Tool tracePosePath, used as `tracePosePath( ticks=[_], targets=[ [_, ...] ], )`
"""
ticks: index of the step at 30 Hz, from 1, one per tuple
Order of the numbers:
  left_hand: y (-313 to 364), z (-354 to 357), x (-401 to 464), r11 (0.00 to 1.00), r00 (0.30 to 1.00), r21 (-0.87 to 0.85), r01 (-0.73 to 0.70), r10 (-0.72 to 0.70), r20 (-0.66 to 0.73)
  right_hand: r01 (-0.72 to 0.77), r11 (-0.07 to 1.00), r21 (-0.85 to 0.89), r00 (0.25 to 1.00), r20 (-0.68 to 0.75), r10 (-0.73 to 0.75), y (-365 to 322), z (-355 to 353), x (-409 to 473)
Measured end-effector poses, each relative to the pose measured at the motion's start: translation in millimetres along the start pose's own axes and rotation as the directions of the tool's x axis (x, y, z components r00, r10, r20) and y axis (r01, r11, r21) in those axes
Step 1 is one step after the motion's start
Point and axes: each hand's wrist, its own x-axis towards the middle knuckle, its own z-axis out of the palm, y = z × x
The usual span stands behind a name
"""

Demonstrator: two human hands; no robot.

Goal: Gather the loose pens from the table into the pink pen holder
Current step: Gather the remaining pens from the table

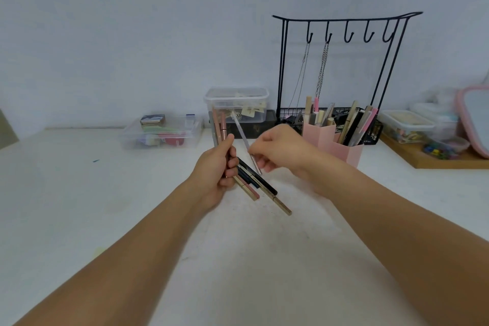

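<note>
storage came first on the far left: a clear, shallow plastic box (161, 132) of coloured oddments sat at the back of the white desk (79, 206). just right of it, the left hand (219, 172) was curled round a bundle of slim pens (254, 182) in black, navy, pink and gold, their lower ends fanned down towards the desk and a few pink tips standing above the fist. whether those lower ends touched the desk could not be told. next to it, the right hand (277, 151) pinched a thin, clear, blurred pen (246, 143) between thumb and fingertips, tilted, its lower end close to the bundle. behind both hands stood a clear, lidded plastic tub (236, 103). further right, the pink hexagonal plastic pen holder (341, 148) stood near the right hand, already crowded with pens and brushes, in front of a black wire stand with hooks (344, 34) from which two chains hung. a wooden tray (436, 160) of small containers lay at the far right.

pens like these looked light, stiff and smooth, so a loose fan could slip; a grip around the middle of the bundle seemed safest, with the ends squared before lowering it into a free gap in the holder.
</note>
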Motion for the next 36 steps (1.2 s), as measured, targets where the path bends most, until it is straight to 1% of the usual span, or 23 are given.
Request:
tracePosePath(
  ticks=[2,4,7,10,14,17,19,22,24,27,28,29,31,32,33,34,36],
  targets=[
    [-2,3,-2,0.999,0.999,0.01,-0.038,0.038,0.011,0.041,0.986,0.161,0.998,0.049,-0.049,-4,5,-4],
    [-3,6,-5,0.997,0.997,0.03,-0.072,0.072,0.004,0.063,0.976,0.206,0.995,0.066,-0.078,-5,10,-5],
    [-2,8,-7,0.996,0.997,0.038,-0.08,0.079,0.012,0.108,0.982,0.156,0.994,0.014,-0.112,-6,14,-7],
    [-3,6,-8,0.995,0.996,0.055,-0.078,0.075,0.056,0.122,0.985,0.121,0.992,-0.024,-0.12,-6,16,-9],
    [-4,7,-10,0.999,0.993,-0.026,-0.024,0.027,0.117,0.121,0.988,0.1,0.992,-0.05,-0.117,-2,20,-10],
    [-3,11,-8,0.998,0.988,-0.064,-0.016,0.025,0.155,0.111,0.977,0.181,0.994,-0.03,-0.108,2,17,-10],
    [-3,10,-7,0.999,0.987,-0.018,-0.027,0.029,0.156,0.115,0.975,0.191,0.993,-0.023,-0.112,5,19,-8],
    [-6,3,-5,0.992,0.982,0.101,-0.076,0.057,0.18,0.145,0.985,0.093,0.989,-0.044,-0.141,10,25,-5],
    [-7,0,-3,0.981,0.982,0.156,-0.115,0.088,0.166,0.14,0.989,0.047,0.989,-0.043,-0.138,13,27,-3],
    [-7,-1,0,0.98,0.991,0.155,-0.125,0.115,0.071,0.119,0.993,0.014,0.992,0.029,-0.119,8,22,-4],
    [-6,-2,1,0.982,0.992,0.141,-0.129,0.125,0.032,0.115,0.993,0.002,0.993,0.026,-0.115,4,18,-5],
    [-4,-4,3,0.982,0.991,0.133,-0.135,0.137,-0.008,0.125,0.992,-0.02,0.992,-0.008,-0.125,2,14,-5],
    [0,-9,6,0.978,0.984,0.154,-0.14,0.155,-0.086,0.164,0.977,-0.133,0.98,-0.093,-0.177,-2,2,-1],
    [3,-11,7,0.977,0.981,0.169,-0.134,0.155,-0.12,0.169,0.96,-0.222,0.975,-0.105,-0.196,-3,-4,0],
    [4,-13,8,0.977,0.977,0.176,-0.122,0.149,-0.15,0.155,0.937,-0.312,0.978,-0.087,-0.19,-3,-9,1],
    [5,-15,10,0.978,0.976,0.178,-0.107,0.138,-0.171,0.122,0.911,-0.394,0.988,-0.043,-0.151,-2,-14,3],
    [5,-17,11,0.98,0.976,0.179,-0.084,0.117,-0.186,0.039,0.861,-0.508,0.998,0.057,-0.011,2,-17,3]
  ],
)
